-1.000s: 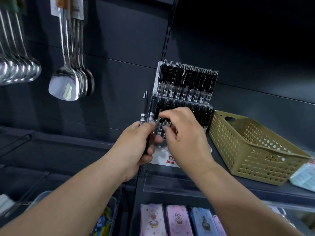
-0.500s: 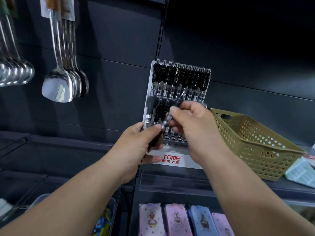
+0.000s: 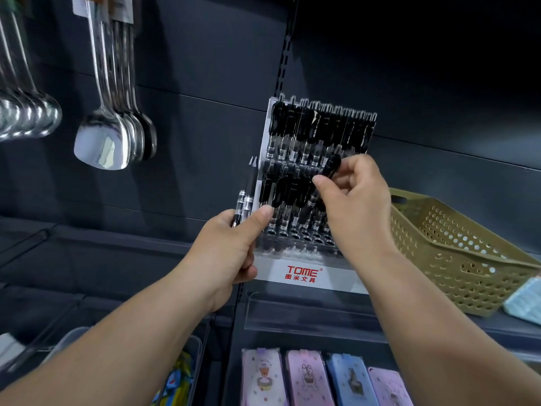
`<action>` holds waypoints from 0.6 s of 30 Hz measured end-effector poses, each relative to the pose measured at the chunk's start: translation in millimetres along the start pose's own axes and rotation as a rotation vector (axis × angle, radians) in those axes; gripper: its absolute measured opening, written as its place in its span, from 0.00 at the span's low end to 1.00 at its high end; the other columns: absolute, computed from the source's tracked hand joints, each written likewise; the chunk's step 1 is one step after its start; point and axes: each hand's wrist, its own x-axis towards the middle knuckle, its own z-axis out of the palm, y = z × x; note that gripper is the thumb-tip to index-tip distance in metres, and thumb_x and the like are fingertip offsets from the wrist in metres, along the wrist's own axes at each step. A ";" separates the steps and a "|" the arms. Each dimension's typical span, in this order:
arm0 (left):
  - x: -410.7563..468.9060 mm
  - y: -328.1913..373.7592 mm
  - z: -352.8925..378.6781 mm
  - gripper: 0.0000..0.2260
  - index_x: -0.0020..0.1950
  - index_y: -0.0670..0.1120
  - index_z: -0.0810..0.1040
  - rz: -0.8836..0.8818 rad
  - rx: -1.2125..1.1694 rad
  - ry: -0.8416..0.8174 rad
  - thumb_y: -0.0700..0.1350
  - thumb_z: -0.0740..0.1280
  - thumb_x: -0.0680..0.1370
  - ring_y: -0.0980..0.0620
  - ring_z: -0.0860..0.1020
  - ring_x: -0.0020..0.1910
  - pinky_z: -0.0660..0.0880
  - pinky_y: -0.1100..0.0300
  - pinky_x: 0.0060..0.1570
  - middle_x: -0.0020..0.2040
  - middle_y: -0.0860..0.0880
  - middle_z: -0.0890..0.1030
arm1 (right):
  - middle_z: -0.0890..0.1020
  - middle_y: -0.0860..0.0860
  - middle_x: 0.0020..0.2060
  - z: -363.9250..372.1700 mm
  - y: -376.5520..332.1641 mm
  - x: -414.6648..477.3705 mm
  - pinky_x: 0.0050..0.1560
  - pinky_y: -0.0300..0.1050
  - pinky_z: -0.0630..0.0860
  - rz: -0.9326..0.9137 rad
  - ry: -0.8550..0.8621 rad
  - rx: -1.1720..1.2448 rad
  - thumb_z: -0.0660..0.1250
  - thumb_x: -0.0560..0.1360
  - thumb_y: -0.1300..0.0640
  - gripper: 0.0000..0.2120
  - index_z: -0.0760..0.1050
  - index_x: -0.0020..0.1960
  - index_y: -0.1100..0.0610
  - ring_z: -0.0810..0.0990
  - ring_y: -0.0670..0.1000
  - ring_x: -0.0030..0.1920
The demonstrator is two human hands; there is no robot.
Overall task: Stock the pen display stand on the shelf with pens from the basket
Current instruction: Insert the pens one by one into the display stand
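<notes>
Single head cam, wide-angle, edges bowed. It faced fwd at the shelf back panel (image 3: pixel 190 127), close in. The pen display stand (image 3: pixel 304 272) sat approx mid-frame. The left hand (image 3: pixel 231 247) and right hand (image 3: pixel 354 206) reached in from the btm corners.

The spoons (image 3: pixel 101 150) are glossy metal; the basket (image 3: pixel 456 244) is matt perforated plastic; the display stand (image 3: pixel 292 254) is glossy plastic.

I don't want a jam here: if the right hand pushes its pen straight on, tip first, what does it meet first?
Probably the standing pens in the middle row of the stand: the tilted pen in the right hand aims down-left at them, though depth is unclear.
</notes>
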 end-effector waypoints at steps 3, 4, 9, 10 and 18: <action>-0.9 2.0 -1.1 0.17 0.51 0.46 0.74 -0.038 -0.016 -0.016 0.59 0.67 0.75 0.54 0.62 0.24 0.66 0.63 0.23 0.30 0.50 0.66 | 0.77 0.45 0.40 2.5 -0.3 2.0 0.40 0.37 0.70 -0.007 -0.003 0.002 0.70 0.75 0.53 0.10 0.70 0.52 0.49 0.75 0.43 0.39; -1.3 2.8 -1.5 0.14 0.44 0.48 0.72 -0.059 -0.047 -0.019 0.58 0.65 0.76 0.54 0.62 0.24 0.65 0.63 0.23 0.29 0.50 0.67 | 0.77 0.46 0.40 2.8 -1.4 2.7 0.40 0.37 0.71 -0.009 -0.005 0.008 0.70 0.75 0.53 0.10 0.70 0.51 0.49 0.76 0.44 0.39; -1.0 3.1 -3.6 0.09 0.42 0.49 0.71 -0.095 -0.114 0.001 0.50 0.61 0.80 0.53 0.63 0.24 0.63 0.63 0.23 0.27 0.49 0.69 | 0.78 0.47 0.38 6.9 -5.9 3.8 0.38 0.38 0.73 -0.008 -0.049 -0.023 0.70 0.75 0.53 0.09 0.71 0.50 0.50 0.76 0.45 0.37; -1.4 3.0 -3.3 0.08 0.42 0.49 0.71 -0.090 -0.106 0.002 0.50 0.60 0.80 0.53 0.63 0.24 0.63 0.63 0.24 0.27 0.49 0.70 | 0.78 0.47 0.37 7.9 -4.8 3.6 0.38 0.39 0.73 0.007 -0.065 -0.039 0.70 0.75 0.53 0.09 0.71 0.50 0.51 0.76 0.45 0.37; -1.5 3.5 -5.7 0.11 0.38 0.48 0.69 -0.077 -0.058 -0.015 0.49 0.62 0.80 0.53 0.66 0.25 0.66 0.62 0.24 0.28 0.49 0.71 | 0.76 0.46 0.30 19.5 14.2 -5.2 0.35 0.43 0.71 0.125 -0.166 -0.172 0.73 0.74 0.52 0.10 0.73 0.44 0.54 0.74 0.44 0.31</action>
